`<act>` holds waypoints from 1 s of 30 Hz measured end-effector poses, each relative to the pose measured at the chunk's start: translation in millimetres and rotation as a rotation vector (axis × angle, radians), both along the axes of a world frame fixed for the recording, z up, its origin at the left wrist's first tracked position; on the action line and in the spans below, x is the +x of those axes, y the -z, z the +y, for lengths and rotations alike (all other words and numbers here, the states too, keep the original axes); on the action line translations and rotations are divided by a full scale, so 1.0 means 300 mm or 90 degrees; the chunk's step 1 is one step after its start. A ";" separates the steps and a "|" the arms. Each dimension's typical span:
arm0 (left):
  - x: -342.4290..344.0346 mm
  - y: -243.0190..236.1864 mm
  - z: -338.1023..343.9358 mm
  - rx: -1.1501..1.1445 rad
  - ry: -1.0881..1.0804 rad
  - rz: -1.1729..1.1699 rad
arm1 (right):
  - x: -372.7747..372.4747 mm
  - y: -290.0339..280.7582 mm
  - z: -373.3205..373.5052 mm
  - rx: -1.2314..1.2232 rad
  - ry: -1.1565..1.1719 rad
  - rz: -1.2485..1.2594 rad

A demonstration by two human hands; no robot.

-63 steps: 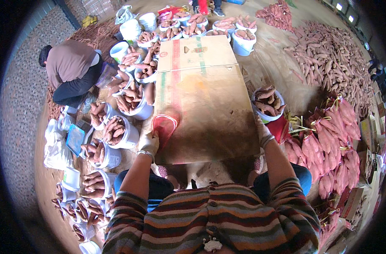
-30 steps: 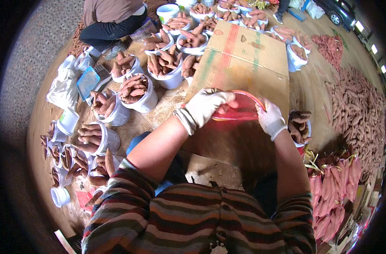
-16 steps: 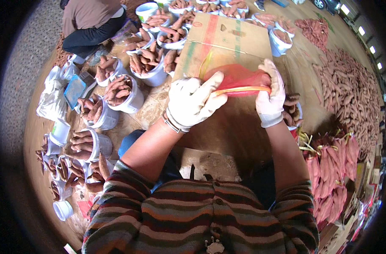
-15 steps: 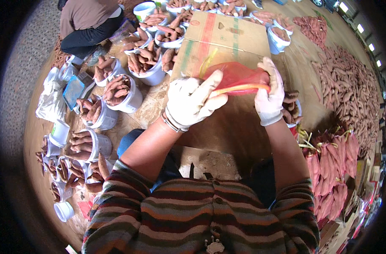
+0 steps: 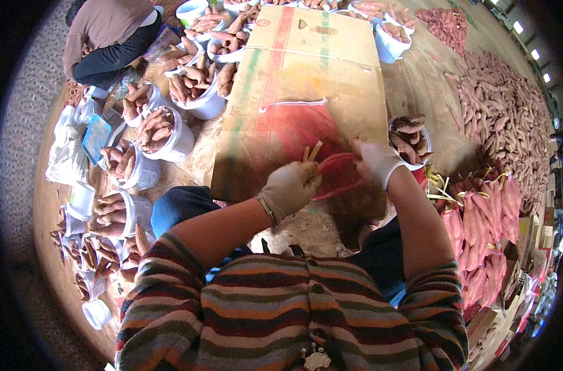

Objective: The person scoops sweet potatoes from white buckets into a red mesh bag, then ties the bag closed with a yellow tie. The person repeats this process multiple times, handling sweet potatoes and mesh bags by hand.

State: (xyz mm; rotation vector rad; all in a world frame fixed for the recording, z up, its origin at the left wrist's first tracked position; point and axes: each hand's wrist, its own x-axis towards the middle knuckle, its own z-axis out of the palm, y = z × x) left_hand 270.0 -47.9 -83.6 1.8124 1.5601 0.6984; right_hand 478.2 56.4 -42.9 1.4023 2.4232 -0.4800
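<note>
A red net bag is held at its mouth over the cardboard by the gloved left hand, closed on it, and the right hand, gripping at 3 o'clock.

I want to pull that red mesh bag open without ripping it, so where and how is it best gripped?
Best guess: take the red mesh bag by its bunched mouth rim, coming from the near side. The left hand and right hand already pinch that rim from opposite sides; the rest lies limp on the cardboard sheet.
</note>
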 end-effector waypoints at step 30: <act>-0.219 -0.105 0.218 0.384 -0.300 0.032 | -0.170 0.004 -0.047 0.208 0.061 0.698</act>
